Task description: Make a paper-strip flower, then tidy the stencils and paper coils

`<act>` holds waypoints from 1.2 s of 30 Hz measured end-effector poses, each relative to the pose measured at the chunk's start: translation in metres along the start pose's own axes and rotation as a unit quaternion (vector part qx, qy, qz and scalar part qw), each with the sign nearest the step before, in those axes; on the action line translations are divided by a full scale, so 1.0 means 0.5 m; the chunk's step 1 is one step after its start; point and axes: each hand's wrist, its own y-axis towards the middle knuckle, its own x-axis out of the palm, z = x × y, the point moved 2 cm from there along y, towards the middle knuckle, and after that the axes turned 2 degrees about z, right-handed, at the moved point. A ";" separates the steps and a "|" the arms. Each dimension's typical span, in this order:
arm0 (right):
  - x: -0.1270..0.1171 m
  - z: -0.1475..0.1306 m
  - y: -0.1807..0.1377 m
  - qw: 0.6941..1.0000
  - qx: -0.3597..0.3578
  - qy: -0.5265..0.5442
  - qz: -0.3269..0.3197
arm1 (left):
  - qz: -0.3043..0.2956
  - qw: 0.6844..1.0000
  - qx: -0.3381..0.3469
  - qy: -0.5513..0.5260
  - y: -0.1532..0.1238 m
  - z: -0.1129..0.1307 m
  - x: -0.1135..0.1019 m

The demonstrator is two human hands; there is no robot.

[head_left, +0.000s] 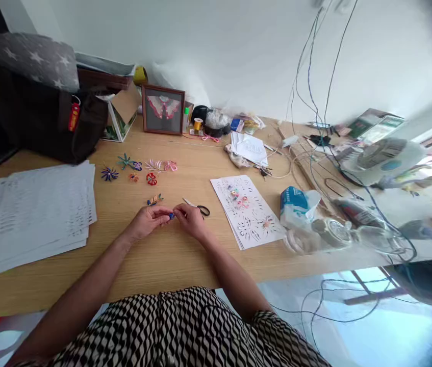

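Note:
My left hand and my right hand meet above the wooden table, fingers pinched together. Between their fingertips is a small dark blue piece, perhaps wound thread; its exact kind is too small to make out. Scissors with black handles lie just behind my right hand. Beyond my left hand rests an orange and dark green leaf-like sprig. Farther back are a red flower, an orange flower, a blue spiky flower and a pink sprig.
Printed sheets lie at the left, and a patterned sheet with small coloured pieces at the right. A framed picture stands at the back beside a dark bag. A tissue pack and loose cables are on the right.

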 end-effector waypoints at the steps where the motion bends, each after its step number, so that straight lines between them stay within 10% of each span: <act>1: 0.002 -0.001 -0.001 1.000 0.007 -0.004 -0.002 | 0.023 1.000 0.011 -0.011 0.000 0.001 -0.003; 9: 0.018 -0.015 -0.009 0.998 -0.029 -0.017 -0.045 | 0.160 0.984 0.058 0.042 0.004 -0.009 -0.012; 20: 0.011 0.006 0.001 0.998 0.056 0.000 -0.007 | 0.018 0.997 0.018 0.076 0.001 -0.014 -0.011; 26: 0.016 -0.004 -0.001 0.994 0.068 0.076 -0.027 | 0.149 0.988 0.025 -0.038 0.003 -0.011 -0.020; 36: 0.032 0.010 0.005 0.928 0.195 0.318 -0.026 | 0.180 0.947 0.133 0.231 -0.008 -0.021 0.001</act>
